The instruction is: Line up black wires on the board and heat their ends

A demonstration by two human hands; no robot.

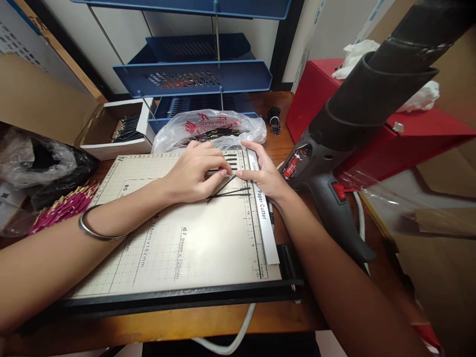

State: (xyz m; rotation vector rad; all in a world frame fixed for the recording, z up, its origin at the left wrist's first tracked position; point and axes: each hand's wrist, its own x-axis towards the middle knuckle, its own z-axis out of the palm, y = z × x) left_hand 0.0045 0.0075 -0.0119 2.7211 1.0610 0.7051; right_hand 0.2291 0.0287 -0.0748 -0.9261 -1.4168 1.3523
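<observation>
Near the paper cutter's (219, 238) far right corner, thin black strands (232, 194) lie straight, dark-tipped; the left hand's (199, 171) fingers curl narrowly above some, the right hand's (265, 173) pinch one's end.

Brown wood bench (163, 322): paper cutter (211, 243) front ctr; plastic bag (167, 131) behind; open wht box (119, 147) L; blk bundle (274, 120), red box (307, 91) R.

red box (312, 91), right, white plastic (355, 58) on top | blue tiered rack (240, 78), back | magenta bundle (69, 208), left
</observation>
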